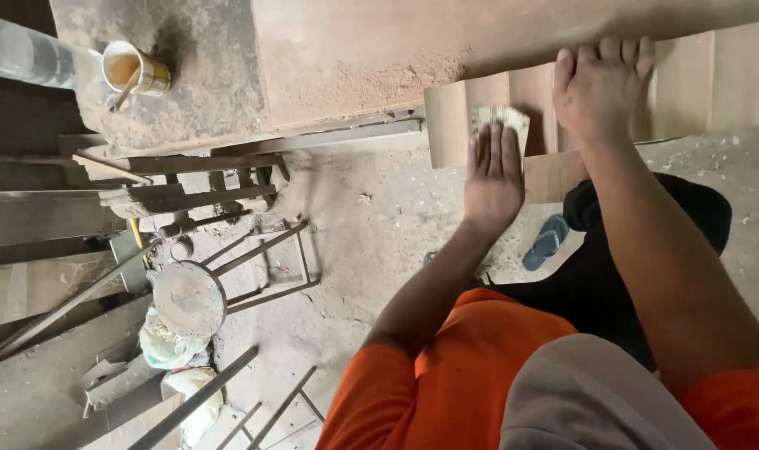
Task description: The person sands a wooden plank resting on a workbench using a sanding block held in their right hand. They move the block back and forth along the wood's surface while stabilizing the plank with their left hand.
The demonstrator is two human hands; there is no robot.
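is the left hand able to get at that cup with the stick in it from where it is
Probably not without shifting. The left hand lies flat on sandpaper against the wood piece, while the cup stands far across the dusty bench. Nothing blocks the way between them.

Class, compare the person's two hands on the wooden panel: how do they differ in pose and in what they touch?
The left hand lies flat with fingers together, pressing a folded piece of sandpaper against the wooden panel. The right hand holds nothing, and its fingers curl over the panel's upper edge. The left hand sits lower on the panel's face, the right hand higher up. Both are bare and rest on the same panel.
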